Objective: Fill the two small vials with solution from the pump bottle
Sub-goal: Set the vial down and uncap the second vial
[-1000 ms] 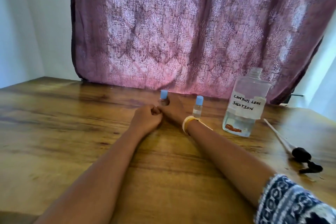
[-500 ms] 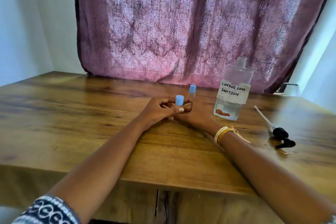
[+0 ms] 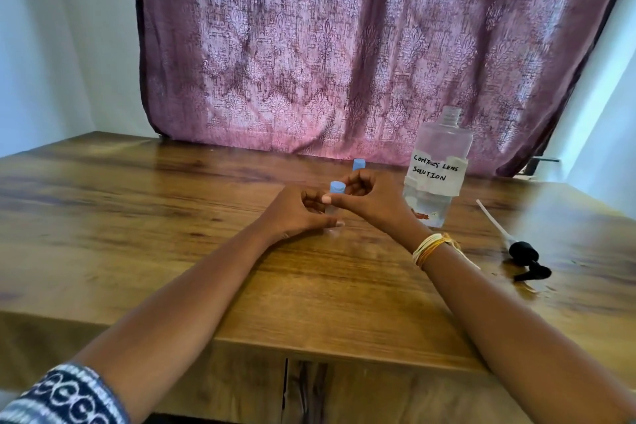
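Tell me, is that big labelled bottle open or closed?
Open. The bottle shows a bare threaded neck with no top, and its black pump lies beside it on the table.

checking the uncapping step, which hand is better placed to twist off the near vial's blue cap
Right, probably. The right hand has its fingers curled by the blue cap, while the left hand grips the near vial low down on the table, steadying it.

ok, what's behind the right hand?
A blue cap shows above the right hand: the second vial, standing on the table in front of the curtain. Its body is covered by the hand, so its fill level cannot be seen.
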Tool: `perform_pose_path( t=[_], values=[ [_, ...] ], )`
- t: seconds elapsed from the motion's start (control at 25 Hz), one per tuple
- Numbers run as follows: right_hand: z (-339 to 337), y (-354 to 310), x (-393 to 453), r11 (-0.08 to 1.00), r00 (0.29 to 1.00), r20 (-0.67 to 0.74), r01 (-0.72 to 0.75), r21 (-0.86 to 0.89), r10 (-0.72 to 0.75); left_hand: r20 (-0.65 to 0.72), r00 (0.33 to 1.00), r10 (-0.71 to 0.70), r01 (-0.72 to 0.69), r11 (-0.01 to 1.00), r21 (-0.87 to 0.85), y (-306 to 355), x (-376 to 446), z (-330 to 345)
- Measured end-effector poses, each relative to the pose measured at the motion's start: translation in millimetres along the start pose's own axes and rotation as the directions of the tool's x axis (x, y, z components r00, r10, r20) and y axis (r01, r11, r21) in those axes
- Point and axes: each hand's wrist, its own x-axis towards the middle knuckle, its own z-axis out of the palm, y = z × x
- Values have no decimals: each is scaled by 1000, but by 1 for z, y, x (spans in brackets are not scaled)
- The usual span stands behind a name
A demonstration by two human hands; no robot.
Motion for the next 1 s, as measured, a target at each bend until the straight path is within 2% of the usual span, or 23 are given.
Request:
perform_pose_path(
  t=[0.16,0.52,0.6,0.76,0.84,0.92,1.0],
  values=[
    [4,1,3,1000,998,-56,20,-11,-21,-25,1000,0,3,996,93,3,3,8],
    [-11,5,5,988,984,180,-23,153,-5,-7,999,-34,34,999,19,11,0,14],
    [-9,6,4,986,985,171,-14,165,-15,-2,999,-35,35,999,8,12,-2,13],
    [-5,6,4,987,998,58,23,161,-32,2,999,-49,49,999,-10,11,-2,10],
    [-8,8,4,971,995,90,12,239,-35,4,998,-64,64,998,-17,11,-2,10],
    [-9,7,4,954,983,182,-16,299,-40,4,998,-65,65,998,-19,13,-3,10],
    [-6,6,3,969,982,186,-20,248,-27,17,999,-45,46,999,-24,14,-5,10]
  ],
)
